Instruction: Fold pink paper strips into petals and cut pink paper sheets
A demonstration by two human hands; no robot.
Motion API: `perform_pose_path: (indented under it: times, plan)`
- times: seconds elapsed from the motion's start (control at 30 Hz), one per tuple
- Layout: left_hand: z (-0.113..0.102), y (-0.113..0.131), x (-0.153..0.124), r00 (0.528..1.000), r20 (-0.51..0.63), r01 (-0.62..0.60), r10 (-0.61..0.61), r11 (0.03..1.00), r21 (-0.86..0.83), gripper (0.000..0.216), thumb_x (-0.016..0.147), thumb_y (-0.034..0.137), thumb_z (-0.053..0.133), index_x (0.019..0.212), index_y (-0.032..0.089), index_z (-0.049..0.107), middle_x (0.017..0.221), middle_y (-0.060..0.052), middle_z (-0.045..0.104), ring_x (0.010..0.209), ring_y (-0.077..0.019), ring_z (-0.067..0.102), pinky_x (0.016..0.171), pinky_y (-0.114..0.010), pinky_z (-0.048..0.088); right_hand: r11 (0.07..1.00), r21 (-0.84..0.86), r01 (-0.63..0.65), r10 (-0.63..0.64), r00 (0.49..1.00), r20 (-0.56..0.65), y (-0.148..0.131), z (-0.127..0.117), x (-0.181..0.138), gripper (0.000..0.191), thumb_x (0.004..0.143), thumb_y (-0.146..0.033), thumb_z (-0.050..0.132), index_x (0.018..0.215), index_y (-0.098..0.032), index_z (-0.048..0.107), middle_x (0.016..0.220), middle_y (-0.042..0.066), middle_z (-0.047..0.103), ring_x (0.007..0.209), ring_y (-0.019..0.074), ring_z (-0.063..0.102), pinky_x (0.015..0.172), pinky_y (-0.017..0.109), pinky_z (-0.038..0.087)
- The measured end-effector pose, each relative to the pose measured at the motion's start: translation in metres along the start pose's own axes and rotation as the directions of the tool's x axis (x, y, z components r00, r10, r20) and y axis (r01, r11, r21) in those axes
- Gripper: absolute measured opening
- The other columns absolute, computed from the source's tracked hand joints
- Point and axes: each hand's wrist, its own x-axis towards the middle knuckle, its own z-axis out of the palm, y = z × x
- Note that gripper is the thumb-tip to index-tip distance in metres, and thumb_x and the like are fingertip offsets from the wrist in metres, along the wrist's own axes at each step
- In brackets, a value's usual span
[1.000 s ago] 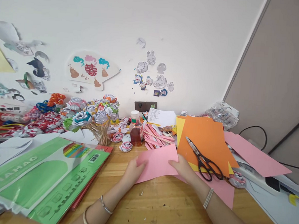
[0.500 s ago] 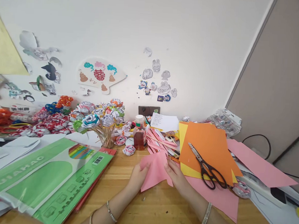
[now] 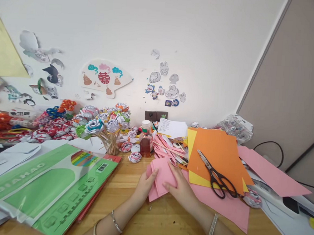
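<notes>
Pink paper (image 3: 161, 178), folded over in layers, is held between both hands just above the wooden table. My left hand (image 3: 145, 184) grips its left edge, the thumb lying on top. My right hand (image 3: 179, 185) is closed on the right side, thumb on the front and fingers along the upper edge. The fingers under the paper are hidden. Right of my right hand, black-handled scissors (image 3: 217, 177) lie on orange sheets (image 3: 216, 146), with a larger pink sheet (image 3: 228, 208) partly underneath.
A green paper pack (image 3: 49, 192) lies at the left. Behind the hands stand a bottle (image 3: 146, 141) of reddish liquid and rolled-paper flowers (image 3: 95, 126) on sticks. Pink strips (image 3: 165, 148) are piled beside the bottle. Another pink sheet (image 3: 271, 172) rests far right.
The pink paper was loosely spread and bent between the hands; now it is folded into a smaller layered piece. My right hand has shifted left, its thumb onto the paper's front.
</notes>
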Motion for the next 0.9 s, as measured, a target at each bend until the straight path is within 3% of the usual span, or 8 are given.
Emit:
perform_pose_path:
  times: [0.27, 0.5, 0.67, 0.77, 0.9]
  plan:
    - [0.0014, -0.0052, 0.0021, 0.998, -0.021, 0.056, -0.057, 0.997, -0.046, 0.045, 0.065, 0.046, 0.059, 0.095, 0.011, 0.059, 0.1, -0.013, 0.066, 0.09, -0.0251, 0.061, 0.073, -0.032, 0.05, 0.998, 0.058, -0.002, -0.001, 0.999, 0.046, 0.0011, 0.0072, -0.003, 0.085, 0.07, -0.026, 0.056, 0.135, -0.023, 0.002, 0.139, 0.007, 0.021, 0.126, 0.0204, 0.021, 0.1, 0.037, 0.023]
    - [0.0026, -0.0061, 0.0021, 0.997, -0.002, 0.076, -0.076, 0.995, -0.067, 0.044, 0.065, 0.045, 0.06, 0.093, 0.011, 0.06, 0.091, -0.011, 0.069, 0.082, -0.0233, 0.063, 0.069, -0.031, 0.051, 0.999, -0.006, 0.041, -0.041, 0.998, 0.049, 0.0014, 0.0077, -0.0061, 0.085, 0.069, -0.026, 0.057, 0.135, -0.025, 0.004, 0.138, 0.006, 0.021, 0.126, 0.0208, 0.02, 0.101, 0.039, 0.02]
    - [0.0031, -0.0037, 0.0014, 0.994, -0.019, 0.108, -0.11, 0.991, -0.076, 0.043, 0.063, 0.045, 0.063, 0.088, 0.01, 0.061, 0.089, -0.011, 0.07, 0.076, -0.0214, 0.064, 0.063, -0.027, 0.052, 0.992, 0.124, 0.037, -0.043, 0.998, 0.047, 0.0016, 0.0048, -0.0037, 0.075, 0.076, -0.027, 0.049, 0.135, -0.024, 0.003, 0.136, 0.006, 0.026, 0.127, 0.0179, 0.019, 0.102, 0.038, 0.02]
    - [0.004, -0.0037, 0.001, 0.992, -0.017, 0.125, -0.126, 0.989, -0.085, 0.043, 0.061, 0.045, 0.064, 0.086, 0.01, 0.061, 0.088, -0.012, 0.07, 0.073, -0.0208, 0.065, 0.061, -0.027, 0.052, 0.978, 0.198, -0.061, 0.059, 0.998, 0.014, 0.003, 0.0026, -0.0004, 0.071, 0.076, -0.027, 0.049, 0.135, -0.021, 0.011, 0.137, 0.007, 0.025, 0.126, 0.0181, 0.02, 0.102, 0.037, 0.02]
    - [0.0053, -0.0038, -0.0001, 0.989, -0.013, 0.142, -0.144, 0.985, -0.093, 0.043, 0.059, 0.044, 0.067, 0.087, 0.011, 0.061, 0.085, -0.012, 0.07, 0.07, -0.0206, 0.065, 0.06, -0.028, 0.052, 0.945, 0.309, -0.107, 0.108, 0.994, 0.013, 0.0056, 0.0036, 0.0019, 0.065, 0.07, -0.024, 0.055, 0.128, -0.018, 0.027, 0.13, 0.009, 0.036, 0.119, 0.0203, 0.034, 0.097, 0.036, 0.029]
